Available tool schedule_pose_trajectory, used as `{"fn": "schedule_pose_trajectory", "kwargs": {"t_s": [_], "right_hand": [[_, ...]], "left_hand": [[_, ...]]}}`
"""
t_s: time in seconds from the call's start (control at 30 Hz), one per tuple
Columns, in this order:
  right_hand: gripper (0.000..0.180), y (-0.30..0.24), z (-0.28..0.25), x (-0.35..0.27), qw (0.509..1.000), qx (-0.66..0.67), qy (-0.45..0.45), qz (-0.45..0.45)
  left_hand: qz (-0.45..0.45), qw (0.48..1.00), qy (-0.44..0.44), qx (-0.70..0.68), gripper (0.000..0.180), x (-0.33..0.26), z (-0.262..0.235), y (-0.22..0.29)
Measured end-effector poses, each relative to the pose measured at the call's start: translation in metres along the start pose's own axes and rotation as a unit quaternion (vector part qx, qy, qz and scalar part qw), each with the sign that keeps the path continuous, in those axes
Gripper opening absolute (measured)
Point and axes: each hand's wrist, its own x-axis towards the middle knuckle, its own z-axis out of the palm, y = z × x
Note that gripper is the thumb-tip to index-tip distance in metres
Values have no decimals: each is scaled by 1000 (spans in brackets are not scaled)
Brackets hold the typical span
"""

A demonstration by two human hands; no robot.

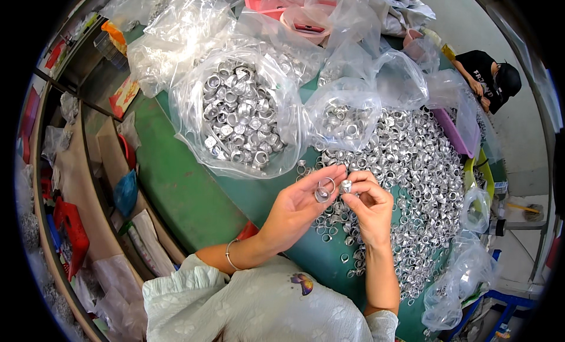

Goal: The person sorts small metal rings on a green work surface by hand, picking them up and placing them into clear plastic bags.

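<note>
My left hand (288, 215) is turned palm up, with a couple of thin silver-coloured rings (322, 193) held at its fingers. Close beside it, my right hand (372, 209) pinches a chunky silver ring (346, 186) between thumb and fingers. Under and to the right of both hands spreads a wide heap of loose silver rings (421, 171) on the green table (235, 192). A large open clear plastic bag (182, 115) full of bulky rings stands beyond my left hand. Next to it, a smaller clear bag (315, 115) also holds rings.
Pink tubs (259, 3) and more plastic bags sit at the far side. A purple tray (450, 133) and a green basket (485, 171) border the heap on the right. Another person (485, 77) in black works at far right. Cluttered shelves (97, 206) line the left.
</note>
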Motion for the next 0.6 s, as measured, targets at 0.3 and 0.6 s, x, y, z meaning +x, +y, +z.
{"fn": "schedule_pose_trajectory", "kwargs": {"t_s": [0.3, 0.6], "right_hand": [[18, -5, 4, -9, 991, -99, 1, -85], [23, -20, 2, -13, 915, -366, -16, -170]], "left_hand": [[-130, 988, 9, -81, 46, -8, 5, 11], [-173, 974, 20, -145, 41, -4, -1, 7]]}}
